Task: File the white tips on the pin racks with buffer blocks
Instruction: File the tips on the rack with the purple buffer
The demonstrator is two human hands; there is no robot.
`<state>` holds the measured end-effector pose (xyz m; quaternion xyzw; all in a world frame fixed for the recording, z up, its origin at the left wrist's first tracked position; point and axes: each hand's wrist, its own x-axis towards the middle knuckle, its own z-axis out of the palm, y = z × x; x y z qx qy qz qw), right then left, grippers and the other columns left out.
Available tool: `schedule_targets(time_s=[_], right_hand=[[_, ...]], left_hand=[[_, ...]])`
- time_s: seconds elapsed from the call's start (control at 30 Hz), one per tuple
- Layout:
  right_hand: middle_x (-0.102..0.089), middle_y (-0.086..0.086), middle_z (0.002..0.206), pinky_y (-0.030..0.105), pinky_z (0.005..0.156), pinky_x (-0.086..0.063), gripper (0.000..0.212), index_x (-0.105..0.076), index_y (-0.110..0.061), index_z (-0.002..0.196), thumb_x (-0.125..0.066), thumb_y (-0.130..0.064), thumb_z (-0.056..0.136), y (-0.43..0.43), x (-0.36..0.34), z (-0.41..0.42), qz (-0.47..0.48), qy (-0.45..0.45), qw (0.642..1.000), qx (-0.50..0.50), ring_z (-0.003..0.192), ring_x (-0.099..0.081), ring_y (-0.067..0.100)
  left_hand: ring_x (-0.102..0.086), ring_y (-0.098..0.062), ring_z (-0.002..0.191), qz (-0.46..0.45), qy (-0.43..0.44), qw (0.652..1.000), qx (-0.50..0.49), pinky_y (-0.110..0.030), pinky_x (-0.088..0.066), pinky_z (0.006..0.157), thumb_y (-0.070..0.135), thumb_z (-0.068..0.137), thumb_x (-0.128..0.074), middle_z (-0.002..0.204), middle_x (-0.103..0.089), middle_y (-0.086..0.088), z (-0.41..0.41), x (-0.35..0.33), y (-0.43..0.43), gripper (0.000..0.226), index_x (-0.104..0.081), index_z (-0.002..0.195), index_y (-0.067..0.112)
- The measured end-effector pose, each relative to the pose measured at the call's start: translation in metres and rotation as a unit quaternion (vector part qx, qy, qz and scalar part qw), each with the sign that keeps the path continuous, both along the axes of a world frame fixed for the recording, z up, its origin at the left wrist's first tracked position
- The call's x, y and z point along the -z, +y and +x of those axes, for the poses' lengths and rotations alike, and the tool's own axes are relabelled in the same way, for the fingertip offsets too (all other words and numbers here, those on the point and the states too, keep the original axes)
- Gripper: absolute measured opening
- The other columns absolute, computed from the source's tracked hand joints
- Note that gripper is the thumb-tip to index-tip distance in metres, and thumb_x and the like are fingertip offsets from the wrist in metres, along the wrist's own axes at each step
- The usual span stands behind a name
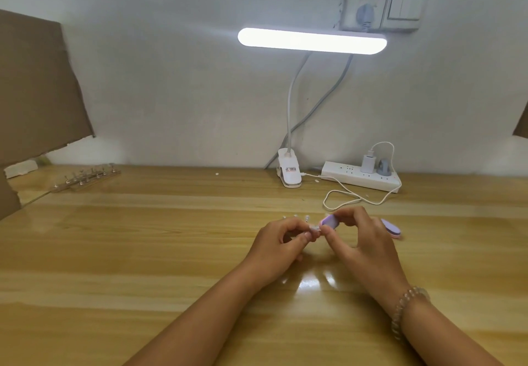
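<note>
1. My left hand [281, 241] holds a pin rack [313, 227] at nine o'clock of the buffer block [331, 220] in my right hand [363, 240].
2. A second block [392, 228] lies at three o'clock, just beside my right hand.
3. At ten o'clock, well apart, lie other racks [85, 178].
4. At twelve stands a lamp clamp [289, 172], with a power strip [361, 176] at one.

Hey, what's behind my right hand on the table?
A spare block, purple, lies on the table behind the right hand, which pinches the filing block. The hand hides the spare block's left end.
</note>
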<state>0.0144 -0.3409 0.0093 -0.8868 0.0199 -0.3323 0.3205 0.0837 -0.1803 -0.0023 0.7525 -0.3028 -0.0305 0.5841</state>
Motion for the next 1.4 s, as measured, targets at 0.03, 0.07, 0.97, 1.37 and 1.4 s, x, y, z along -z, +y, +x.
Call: schedule_targets(time_s=[0.03,0.07,0.97,1.37,1.4], right_hand=[[-0.066,-0.014,0.098,0.041,0.091,-0.046,0.029,-0.062,-0.021,0.105,-0.074,-0.034,0.083,0.001,-0.001,-0.002,-0.006,-0.016,1.000,-0.008,0.102,-0.059,0.017],[-0.064,-0.018,0.097,0.039,0.088,-0.046,0.027,-0.062,-0.023,0.104,-0.073,-0.036,0.083,0.005,-0.001,-0.005,-0.024,-0.032,0.999,-0.025,0.099,-0.058,0.014],[-0.063,-0.016,0.094,0.036,0.085,-0.046,0.026,-0.062,-0.020,0.103,-0.075,-0.029,0.082,0.002,0.000,-0.002,-0.041,-0.011,0.999,-0.011,0.097,-0.058,0.016],[-0.062,-0.016,0.094,0.032,0.078,-0.047,0.030,-0.061,-0.025,0.104,-0.073,-0.039,0.080,0.002,0.002,-0.007,-0.047,-0.044,0.998,-0.012,0.092,-0.058,0.013],[-0.062,-0.017,0.094,0.030,0.078,-0.047,0.029,-0.061,-0.027,0.103,-0.074,-0.038,0.080,0.007,0.002,-0.009,-0.069,-0.049,0.996,-0.037,0.091,-0.057,0.011]], left_hand=[[-0.061,-0.007,0.067,0.000,0.001,1.000,-0.001,-0.025,-0.050,0.066,0.010,0.096,-0.061,0.086,-0.071,0.010,0.000,0.000,0.000,0.017,-0.074,0.098,0.021],[-0.060,-0.008,0.064,0.005,0.000,1.000,-0.003,-0.025,-0.049,0.066,0.011,0.096,-0.061,0.082,-0.069,0.012,0.000,0.001,0.000,0.017,-0.074,0.097,0.022],[-0.058,-0.010,0.057,0.018,-0.001,1.000,0.011,-0.025,-0.048,0.066,0.018,0.094,-0.066,0.090,-0.074,0.009,0.001,0.001,0.001,0.014,-0.074,0.093,0.029],[-0.057,-0.017,0.061,0.034,-0.016,0.999,0.022,-0.035,-0.050,0.069,0.014,0.096,-0.059,0.088,-0.072,0.006,-0.002,0.000,0.001,0.018,-0.070,0.090,0.026],[-0.056,-0.017,0.060,0.034,-0.018,0.999,0.024,-0.036,-0.049,0.069,0.014,0.094,-0.058,0.084,-0.070,0.005,-0.002,-0.001,0.001,0.019,-0.069,0.087,0.028]])
